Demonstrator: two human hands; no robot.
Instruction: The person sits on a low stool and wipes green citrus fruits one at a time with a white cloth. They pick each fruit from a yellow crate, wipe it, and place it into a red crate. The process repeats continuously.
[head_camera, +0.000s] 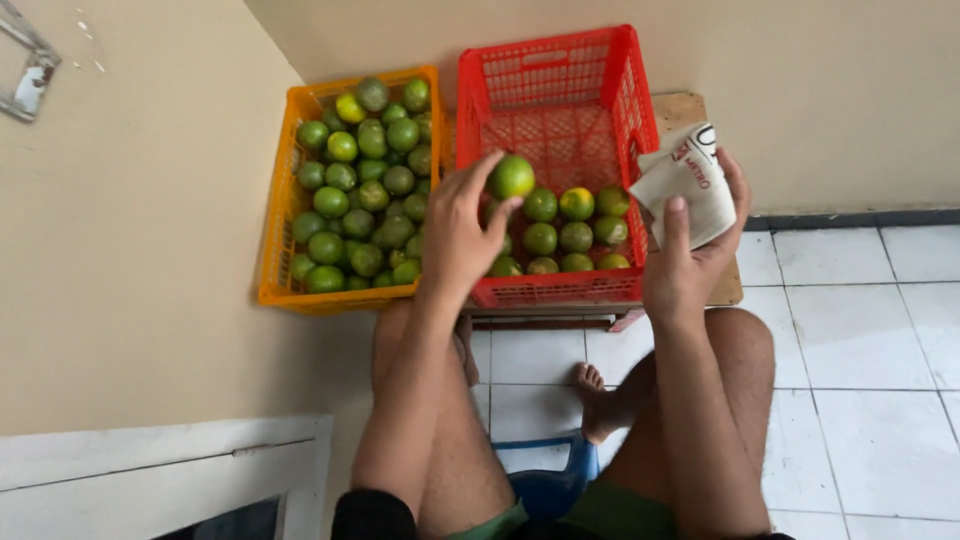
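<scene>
The left hand (460, 235) grips a single green citrus fruit (511, 177) in its fingertips, thumb on one side and fingers wrapped round the other, holding it just above the near-left part of the red crate (545, 75). The right hand (690, 255) is closed on a folded white cloth (690, 180), pinched between thumb and fingers and held over the crate's right rim.

The fruit looks round, firm and smooth-skinned, small enough to sit inside one hand. I judge it light but dense for its size, and stiff enough to take a fair squeeze without bruising. The glossy rind could be slippery, more so if it is damp, so a wrap of fingers around its widest part should hold better than a pinch at the ends. The cloth is soft and limp; it will fold to whatever shape the hand gives it.

The red crate holds a loose row of similar fruits (575, 235) along its near side, some with yellow patches; its far half shows bare mesh. Touching it on the left, the orange crate (280, 250) is heaped with green fruit (365, 190). Both crates rest on a low wooden table (682, 108) set against the beige wall, over a white tiled floor (860, 330). The person's bare knees and a foot (598, 400) show below, above a blue stool (545, 480).
</scene>
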